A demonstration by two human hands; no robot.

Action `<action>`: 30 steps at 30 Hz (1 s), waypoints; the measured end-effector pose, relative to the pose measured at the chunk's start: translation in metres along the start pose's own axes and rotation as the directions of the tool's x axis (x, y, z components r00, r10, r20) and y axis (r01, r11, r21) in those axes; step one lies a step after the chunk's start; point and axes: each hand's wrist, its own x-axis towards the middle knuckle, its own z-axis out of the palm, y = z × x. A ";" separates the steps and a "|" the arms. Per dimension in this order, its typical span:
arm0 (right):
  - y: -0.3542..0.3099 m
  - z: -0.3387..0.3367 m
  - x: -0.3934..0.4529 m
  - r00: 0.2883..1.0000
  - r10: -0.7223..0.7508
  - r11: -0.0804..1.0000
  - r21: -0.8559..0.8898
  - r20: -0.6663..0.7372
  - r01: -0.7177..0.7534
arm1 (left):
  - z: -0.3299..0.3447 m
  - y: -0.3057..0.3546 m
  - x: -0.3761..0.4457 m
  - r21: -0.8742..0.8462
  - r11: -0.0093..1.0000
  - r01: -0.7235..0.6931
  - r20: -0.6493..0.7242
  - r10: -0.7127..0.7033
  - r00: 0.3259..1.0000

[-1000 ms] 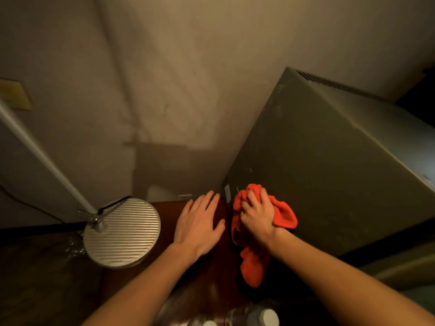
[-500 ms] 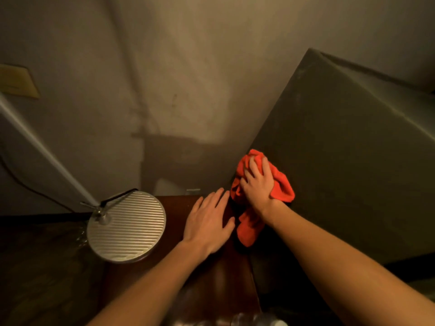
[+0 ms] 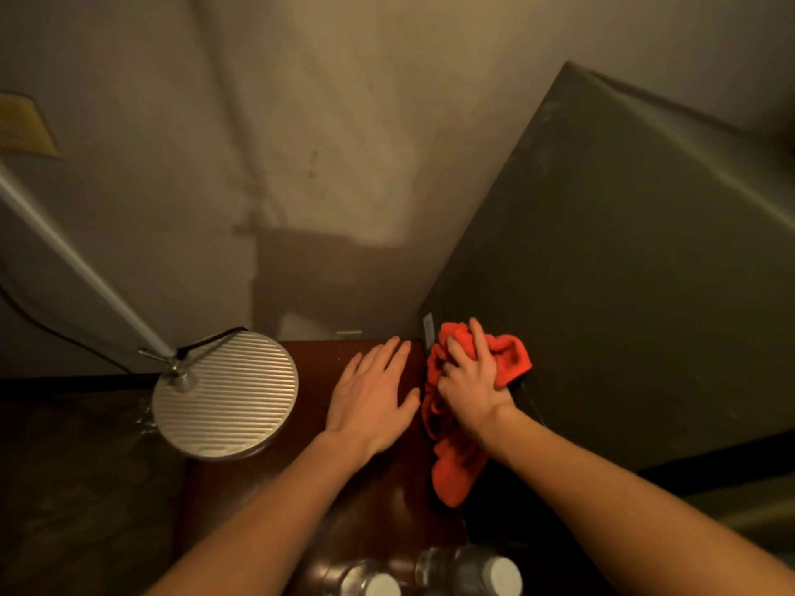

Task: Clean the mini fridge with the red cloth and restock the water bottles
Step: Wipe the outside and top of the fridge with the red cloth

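The dark grey mini fridge (image 3: 623, 260) stands at the right, its left side panel facing me. My right hand (image 3: 471, 382) grips the bunched red cloth (image 3: 451, 471) and presses it against the lower left corner of that panel; a loose tail of cloth hangs down below my wrist. My left hand (image 3: 370, 393) lies flat with straight fingers on the dark wooden table top (image 3: 378, 509), just left of the cloth. Two clear water bottles (image 3: 473, 569) with white caps show at the bottom edge.
A round ribbed metal lamp base (image 3: 226, 395) with a slanting white pole (image 3: 73, 260) sits on the table's left part. A black cable runs behind it. The beige wall (image 3: 322, 144) closes the back. Dark floor lies to the left.
My right hand with the red cloth has moved down the fridge's side panel again, back to its lower corner. My left hand has stayed flat on the table.
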 end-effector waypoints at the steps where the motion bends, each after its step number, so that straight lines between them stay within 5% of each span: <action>1: 0.010 -0.006 0.002 0.999 0.026 0.998 -0.058 -0.028 -0.028 | -0.001 0.001 0.000 0.000 1.000 -0.003 -0.002 0.003 1.000; 5: 0.037 -0.028 0.010 0.992 0.110 0.988 -0.100 -0.061 -0.115 | -0.004 0.003 -0.003 0.005 1.000 -0.005 -0.003 0.005 1.000; 8: 0.031 -0.032 0.001 0.948 0.301 0.953 0.069 -0.100 -0.295 | -0.006 0.006 -0.006 0.005 1.000 -0.008 0.003 0.008 1.000; 10: 0.023 -0.019 -0.006 0.985 0.154 0.988 0.043 -0.084 -0.150 | -0.009 0.009 -0.009 -0.001 1.000 -0.015 0.003 0.015 1.000; 12: 0.013 -0.008 -0.022 0.993 -0.075 0.996 0.049 0.092 0.071 | -0.012 0.014 -0.012 -0.009 1.000 -0.025 0.011 0.025 1.000; 17: 0.010 -0.012 -0.065 0.990 -0.124 0.992 0.033 0.075 0.121 | -0.019 0.030 -0.023 -0.035 0.997 -0.073 0.035 0.074 0.997; 21: 0.010 -0.018 -0.095 0.968 0.101 0.977 0.205 -0.228 -0.054 | -0.029 0.040 -0.033 -0.059 0.992 -0.114 0.044 0.116 0.992; 23: 0.012 -0.022 -0.114 0.966 0.179 0.942 0.317 -0.187 -0.113 | -0.036 0.046 -0.039 -0.066 0.987 -0.145 0.047 0.148 0.988; 30: 0.093 -0.086 -0.167 0.871 0.288 0.957 0.099 -0.397 -0.272 | -0.067 0.069 -0.048 -0.085 0.970 -0.229 0.005 0.230 0.973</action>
